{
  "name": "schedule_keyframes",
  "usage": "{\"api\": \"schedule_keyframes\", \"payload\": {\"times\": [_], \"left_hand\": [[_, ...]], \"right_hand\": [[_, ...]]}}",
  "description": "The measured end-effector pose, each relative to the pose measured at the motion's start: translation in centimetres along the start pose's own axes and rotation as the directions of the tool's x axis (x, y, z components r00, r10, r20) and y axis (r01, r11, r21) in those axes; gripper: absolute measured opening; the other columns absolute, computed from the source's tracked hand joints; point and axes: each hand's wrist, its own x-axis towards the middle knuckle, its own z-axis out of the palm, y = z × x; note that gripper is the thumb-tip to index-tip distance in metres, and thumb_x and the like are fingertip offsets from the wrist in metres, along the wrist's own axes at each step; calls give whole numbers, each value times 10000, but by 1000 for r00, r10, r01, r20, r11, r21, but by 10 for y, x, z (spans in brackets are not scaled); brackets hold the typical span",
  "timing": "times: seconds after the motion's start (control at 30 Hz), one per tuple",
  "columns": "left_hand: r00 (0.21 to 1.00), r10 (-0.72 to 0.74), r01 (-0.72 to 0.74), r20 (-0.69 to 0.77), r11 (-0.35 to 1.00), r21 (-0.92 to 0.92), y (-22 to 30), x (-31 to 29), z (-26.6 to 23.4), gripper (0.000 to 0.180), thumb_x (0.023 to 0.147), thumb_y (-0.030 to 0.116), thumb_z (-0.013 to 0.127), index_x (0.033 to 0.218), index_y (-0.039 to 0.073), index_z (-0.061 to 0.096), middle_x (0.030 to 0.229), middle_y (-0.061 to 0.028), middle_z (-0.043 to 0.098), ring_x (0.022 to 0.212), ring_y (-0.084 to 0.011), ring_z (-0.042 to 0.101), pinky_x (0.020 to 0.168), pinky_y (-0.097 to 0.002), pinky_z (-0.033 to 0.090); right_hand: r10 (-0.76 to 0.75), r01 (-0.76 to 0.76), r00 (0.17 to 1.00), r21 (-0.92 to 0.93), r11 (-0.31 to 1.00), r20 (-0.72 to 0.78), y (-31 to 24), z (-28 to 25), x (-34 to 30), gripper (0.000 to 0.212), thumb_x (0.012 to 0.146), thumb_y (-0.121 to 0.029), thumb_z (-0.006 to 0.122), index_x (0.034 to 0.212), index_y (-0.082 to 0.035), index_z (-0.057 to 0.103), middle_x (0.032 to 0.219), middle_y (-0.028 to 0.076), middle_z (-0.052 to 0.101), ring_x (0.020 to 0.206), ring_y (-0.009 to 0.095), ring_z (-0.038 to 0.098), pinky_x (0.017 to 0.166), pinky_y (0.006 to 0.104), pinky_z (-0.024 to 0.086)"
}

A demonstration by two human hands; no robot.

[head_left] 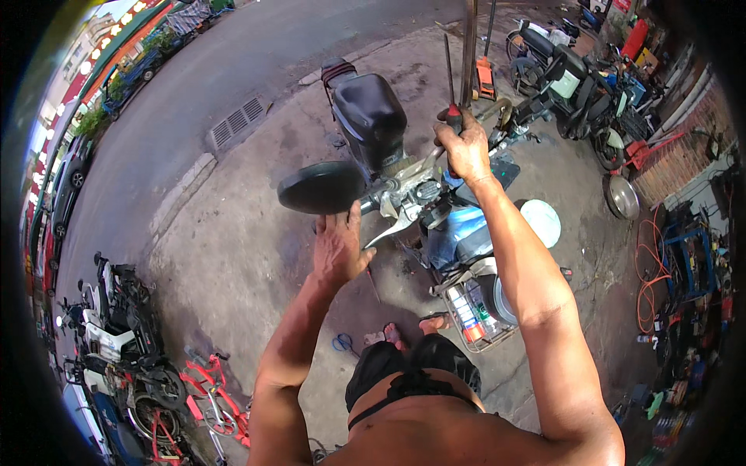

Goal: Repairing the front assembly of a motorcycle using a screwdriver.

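Note:
In front of me stands a motorbike or scooter with a bare metal handlebar (404, 186) and a black padded seat (373, 113). My left hand (340, 245) lies at the handlebar's left end, its fingers stretched forward and thumb apart. Its fingertips reach the lower edge of a black oval mirror (320, 188), and a silver brake lever (395, 227) juts out beside the thumb. Closed in my right hand (466, 147) is a screwdriver (453, 113) with a red and black handle, its long shaft pointing away from me. Part of the handle is hidden by the fingers.
A wire basket (491, 344) with spray cans sits right of my feet, near a blue plastic bag (454, 237). An upright post (468, 54) rises beyond my right hand. Parked motorbikes (559, 74) stand far right; others (116, 326) crowd the left beside a red frame (214, 388).

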Motion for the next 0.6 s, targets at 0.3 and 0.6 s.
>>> {"api": "schedule_keyframes", "payload": {"times": [0.3, 0.6], "left_hand": [[991, 131, -131, -37, 991, -8, -19, 1, 4, 764, 678, 214, 816, 1316, -52, 491, 1286, -228, 535, 1175, -400, 510, 1001, -458, 402], [991, 105, -104, 77, 994, -13, -6, 2, -6, 975, 649, 400, 830, 1371, -96, 403, 1392, -279, 407, 1292, -445, 370, 1080, -525, 291]], "right_hand": [[125, -132, 988, 78, 988, 88, -8, -4, -6, 434, 779, -311, 627, 1053, 26, 615, 1061, 274, 620, 1060, 441, 557, 940, 456, 430], [36, -37, 999, 34, 999, 24, 4, -3, -5, 346, 809, -236, 644, 1031, 27, 615, 761, 129, 650, 666, 208, 641, 682, 338, 494]]}}
